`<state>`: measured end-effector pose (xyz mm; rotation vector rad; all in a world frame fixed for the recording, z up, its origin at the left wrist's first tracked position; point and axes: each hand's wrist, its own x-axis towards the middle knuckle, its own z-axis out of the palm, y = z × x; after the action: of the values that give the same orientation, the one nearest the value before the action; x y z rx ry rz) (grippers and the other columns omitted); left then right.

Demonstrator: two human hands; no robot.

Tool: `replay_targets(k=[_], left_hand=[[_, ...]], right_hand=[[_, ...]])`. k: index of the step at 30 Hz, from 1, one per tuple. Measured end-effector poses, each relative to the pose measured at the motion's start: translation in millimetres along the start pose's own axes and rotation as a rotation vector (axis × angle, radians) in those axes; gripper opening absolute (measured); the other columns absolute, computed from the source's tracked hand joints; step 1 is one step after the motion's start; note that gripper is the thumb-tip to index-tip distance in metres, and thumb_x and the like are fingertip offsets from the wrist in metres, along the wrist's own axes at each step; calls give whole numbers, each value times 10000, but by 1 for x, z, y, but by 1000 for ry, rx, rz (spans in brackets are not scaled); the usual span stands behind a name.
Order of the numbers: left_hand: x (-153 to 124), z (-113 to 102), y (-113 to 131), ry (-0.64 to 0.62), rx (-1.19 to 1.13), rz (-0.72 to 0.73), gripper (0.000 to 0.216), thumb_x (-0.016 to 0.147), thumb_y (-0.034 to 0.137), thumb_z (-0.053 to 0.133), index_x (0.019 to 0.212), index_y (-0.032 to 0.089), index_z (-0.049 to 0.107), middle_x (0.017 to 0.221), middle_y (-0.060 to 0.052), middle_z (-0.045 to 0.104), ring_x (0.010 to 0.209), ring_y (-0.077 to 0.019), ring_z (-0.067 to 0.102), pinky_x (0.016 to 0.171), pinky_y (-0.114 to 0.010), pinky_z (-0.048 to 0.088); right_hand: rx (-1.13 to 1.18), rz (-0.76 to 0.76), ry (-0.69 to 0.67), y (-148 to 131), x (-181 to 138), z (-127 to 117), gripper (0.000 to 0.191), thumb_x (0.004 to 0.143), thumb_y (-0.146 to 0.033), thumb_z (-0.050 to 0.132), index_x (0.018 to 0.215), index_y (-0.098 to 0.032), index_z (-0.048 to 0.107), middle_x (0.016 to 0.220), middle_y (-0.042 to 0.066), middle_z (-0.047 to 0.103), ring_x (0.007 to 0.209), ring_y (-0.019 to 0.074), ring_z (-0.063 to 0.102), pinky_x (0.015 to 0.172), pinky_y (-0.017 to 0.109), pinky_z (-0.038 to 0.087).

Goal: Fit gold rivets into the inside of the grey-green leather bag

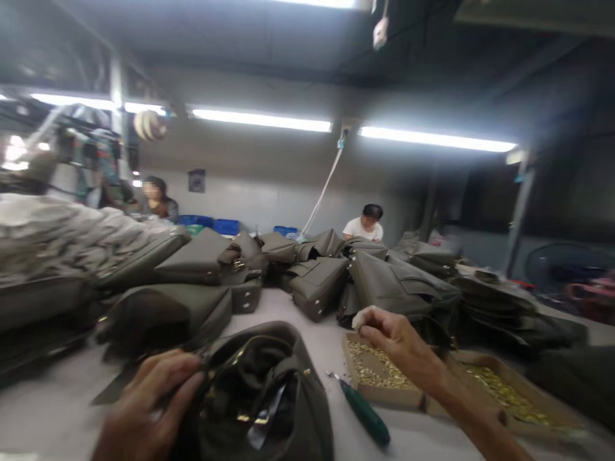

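The left hand [148,403] is gripping the rim of an open olive-grey handbag [269,397], fingers curled over its edge; the bag is lying on the white table [57,410] just in front of the person. The right hand [398,342] is hovering over a shallow cardboard tray [379,397] of small brass fittings, fingertips pressed together — what they are pinching is too blurred to tell. A green-handled screwdriver [365,413] is lying between bag and tray. Behind, finished bags [317,282] are piling up; a second tray [519,390] is partly cut off.
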<state>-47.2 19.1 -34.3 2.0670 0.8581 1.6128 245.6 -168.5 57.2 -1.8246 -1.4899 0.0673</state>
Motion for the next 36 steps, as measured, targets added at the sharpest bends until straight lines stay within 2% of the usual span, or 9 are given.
replay_targets(k=[2,4,6,8,11,15,26,33,36], left_hand=[[0,-12,-1,-98,-39,-41,247,827,486,567,886,253,622,999,-9,592,902,-194,629,801,-314,538],[3,-17,4,-120,-62,-77,168,848,387,555,880,233,612,982,-23,579,886,-178,625,824,-314,534],[7,-18,10,-115,-114,-73,121,850,321,552,876,214,601,946,-33,559,877,-163,610,820,-296,539],[9,-18,17,-105,-147,-70,86,848,274,551,871,204,594,916,-35,548,870,-154,595,809,-280,539],[9,-18,21,-97,-181,-76,60,845,230,549,872,197,591,907,-36,547,858,-151,584,787,-270,532],[9,-17,20,-91,-183,-100,55,841,198,549,871,196,594,910,-39,562,882,-170,570,800,-300,505],[11,-15,17,-71,-189,-138,53,837,177,574,851,217,607,928,-21,585,893,-189,564,833,-342,446],[9,-17,19,-57,-87,5,91,838,121,557,827,207,585,913,-35,598,984,-223,525,857,-383,412],[9,-20,19,-73,-49,62,112,855,109,540,829,210,580,900,-34,607,1004,-227,508,856,-386,403]], right_hand=[[230,-114,-73,-53,8,27,178,861,-342,532,841,-172,583,717,0,520,647,127,471,575,233,398],[400,-200,-161,-94,15,53,181,852,-353,563,827,-176,594,733,13,542,661,136,491,579,237,407],[505,-241,-242,-119,24,78,167,848,-336,569,833,-171,592,733,14,553,652,134,499,572,233,410],[529,-257,-281,-130,33,100,151,847,-310,568,832,-161,590,722,7,553,634,121,487,563,221,398],[510,-249,-313,-132,44,124,158,850,-304,567,818,-152,594,717,-1,541,636,110,464,571,211,376],[528,-200,-335,-131,50,142,182,841,-325,567,821,-146,593,697,-7,516,623,108,435,562,211,357],[389,-158,-294,-127,57,155,190,839,-335,542,834,-156,603,658,-16,509,587,112,423,537,219,347],[406,-127,-192,-127,57,166,102,792,-266,562,830,-171,561,709,-6,562,623,125,493,579,235,396],[478,-71,-213,-127,53,170,128,779,-273,582,845,-171,542,698,-7,565,599,123,515,541,227,410]])
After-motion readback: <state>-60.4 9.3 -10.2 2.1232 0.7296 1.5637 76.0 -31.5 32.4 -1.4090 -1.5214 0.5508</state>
